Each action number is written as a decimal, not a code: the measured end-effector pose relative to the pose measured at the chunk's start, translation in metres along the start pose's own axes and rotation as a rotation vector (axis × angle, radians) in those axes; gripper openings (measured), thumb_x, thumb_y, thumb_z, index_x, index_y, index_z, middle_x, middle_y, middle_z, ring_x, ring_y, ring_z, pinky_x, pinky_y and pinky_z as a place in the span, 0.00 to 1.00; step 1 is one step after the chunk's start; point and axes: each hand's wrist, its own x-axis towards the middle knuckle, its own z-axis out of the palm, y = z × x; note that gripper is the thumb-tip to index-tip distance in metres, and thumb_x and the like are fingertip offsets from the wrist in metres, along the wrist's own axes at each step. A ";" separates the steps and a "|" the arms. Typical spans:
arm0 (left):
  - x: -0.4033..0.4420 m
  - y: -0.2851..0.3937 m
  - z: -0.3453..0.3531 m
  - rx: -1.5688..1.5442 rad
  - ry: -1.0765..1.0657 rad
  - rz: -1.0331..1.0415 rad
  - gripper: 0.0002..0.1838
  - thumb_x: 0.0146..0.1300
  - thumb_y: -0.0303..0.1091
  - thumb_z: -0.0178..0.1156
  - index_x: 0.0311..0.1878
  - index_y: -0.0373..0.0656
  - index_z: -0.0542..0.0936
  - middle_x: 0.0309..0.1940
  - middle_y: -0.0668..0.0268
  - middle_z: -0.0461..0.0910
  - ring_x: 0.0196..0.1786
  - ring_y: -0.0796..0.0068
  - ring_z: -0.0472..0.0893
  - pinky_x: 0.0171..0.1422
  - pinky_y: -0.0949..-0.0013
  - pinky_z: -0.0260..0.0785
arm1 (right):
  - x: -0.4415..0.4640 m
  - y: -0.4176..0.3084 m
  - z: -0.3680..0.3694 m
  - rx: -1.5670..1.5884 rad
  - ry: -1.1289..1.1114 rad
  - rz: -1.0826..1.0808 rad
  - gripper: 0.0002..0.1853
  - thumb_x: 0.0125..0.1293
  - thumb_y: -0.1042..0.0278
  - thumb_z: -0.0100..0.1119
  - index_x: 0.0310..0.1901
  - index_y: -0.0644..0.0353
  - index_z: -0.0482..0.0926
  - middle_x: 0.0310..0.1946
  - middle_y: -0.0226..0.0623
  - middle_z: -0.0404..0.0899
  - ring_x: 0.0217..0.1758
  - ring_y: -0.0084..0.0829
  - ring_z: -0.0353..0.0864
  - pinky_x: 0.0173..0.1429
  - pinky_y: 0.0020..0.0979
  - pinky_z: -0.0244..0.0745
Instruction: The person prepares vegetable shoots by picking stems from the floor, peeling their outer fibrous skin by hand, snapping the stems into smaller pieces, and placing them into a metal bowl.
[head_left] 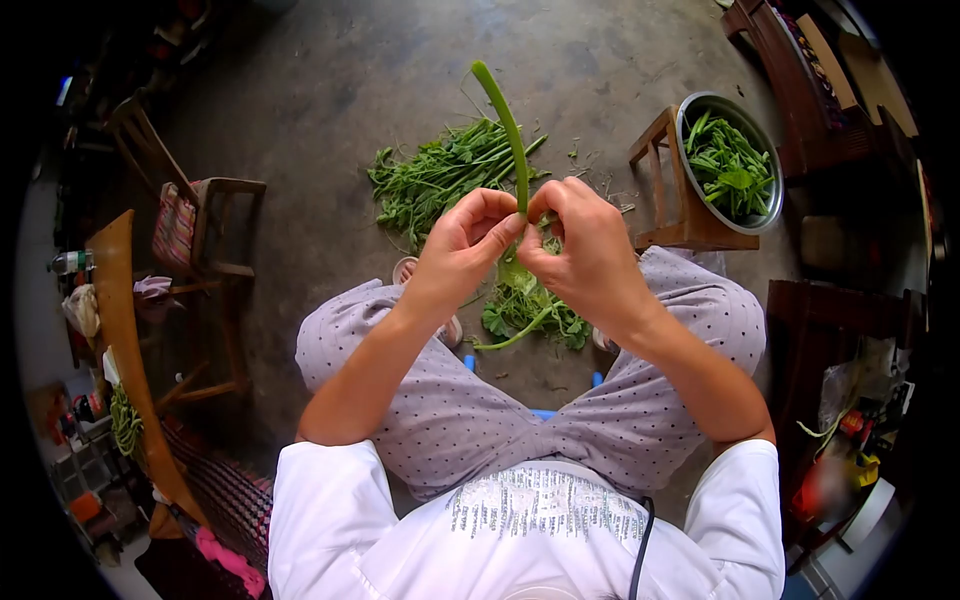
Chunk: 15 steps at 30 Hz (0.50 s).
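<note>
A long green stem point(505, 125) stands nearly upright, its lower end pinched in my left hand point(468, 245). Close beside it on the right, my right hand point(585, 250) is closed, thumb against fingers, at the same lower end; what lies between those fingertips is too small to make out. Beyond my hands, a pile of leafy green stems point(450, 170) lies on the floor. Below my hands, between my feet, is a smaller heap of leaves and stem pieces point(535, 305).
At the right, a metal basin point(768, 215) of green pieces rests on a wooden stool point(672, 233). A wooden chair point(190, 215) and a wooden table edge point(135, 330) are at the left. Dark wooden furniture point(830, 330) stands at the right.
</note>
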 end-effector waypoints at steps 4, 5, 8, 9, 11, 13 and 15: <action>0.000 -0.005 0.002 0.011 -0.049 0.036 0.08 0.69 0.29 0.53 0.47 0.38 0.70 0.40 0.72 0.73 0.43 0.87 0.71 0.47 0.80 0.65 | 0.002 0.001 -0.004 0.078 -0.039 0.040 0.07 0.51 0.73 0.58 0.30 0.66 0.73 0.26 0.44 0.73 0.29 0.38 0.74 0.34 0.36 0.69; -0.001 -0.003 0.001 0.014 -0.053 0.036 0.08 0.69 0.29 0.53 0.47 0.38 0.70 0.40 0.72 0.73 0.43 0.87 0.71 0.47 0.80 0.65 | 0.002 0.000 -0.006 0.123 -0.080 0.091 0.07 0.51 0.73 0.58 0.31 0.66 0.73 0.24 0.43 0.72 0.28 0.33 0.74 0.33 0.34 0.68; -0.003 0.002 -0.003 0.069 -0.066 -0.022 0.10 0.71 0.35 0.51 0.49 0.40 0.71 0.41 0.74 0.72 0.47 0.87 0.69 0.53 0.79 0.61 | 0.006 0.003 -0.018 0.284 -0.139 0.272 0.06 0.54 0.73 0.58 0.32 0.64 0.74 0.22 0.34 0.71 0.26 0.21 0.70 0.31 0.27 0.65; -0.003 0.004 -0.005 0.040 -0.076 -0.058 0.10 0.71 0.36 0.51 0.49 0.41 0.71 0.41 0.74 0.72 0.47 0.87 0.69 0.53 0.79 0.60 | 0.008 0.008 -0.020 0.287 -0.137 0.268 0.06 0.54 0.73 0.58 0.32 0.64 0.74 0.22 0.34 0.71 0.26 0.21 0.70 0.31 0.27 0.65; -0.003 0.005 -0.009 0.014 -0.085 -0.093 0.10 0.71 0.37 0.50 0.49 0.41 0.71 0.42 0.75 0.72 0.47 0.86 0.69 0.53 0.79 0.60 | 0.012 0.023 -0.022 0.833 -0.205 0.362 0.06 0.56 0.70 0.59 0.33 0.61 0.75 0.23 0.27 0.70 0.26 0.14 0.65 0.31 0.22 0.63; -0.002 0.001 -0.014 -0.070 -0.102 -0.125 0.10 0.70 0.37 0.51 0.49 0.42 0.71 0.43 0.73 0.72 0.49 0.85 0.69 0.55 0.77 0.60 | 0.014 0.029 -0.025 1.005 -0.232 0.435 0.04 0.60 0.70 0.57 0.33 0.60 0.75 0.26 0.25 0.73 0.25 0.14 0.66 0.31 0.20 0.62; -0.002 0.001 -0.012 -0.091 -0.090 -0.131 0.10 0.70 0.36 0.51 0.49 0.42 0.71 0.42 0.73 0.72 0.47 0.84 0.69 0.55 0.76 0.60 | 0.014 0.030 -0.033 1.279 -0.447 0.557 0.07 0.66 0.65 0.54 0.36 0.59 0.73 0.30 0.27 0.74 0.28 0.14 0.67 0.34 0.19 0.64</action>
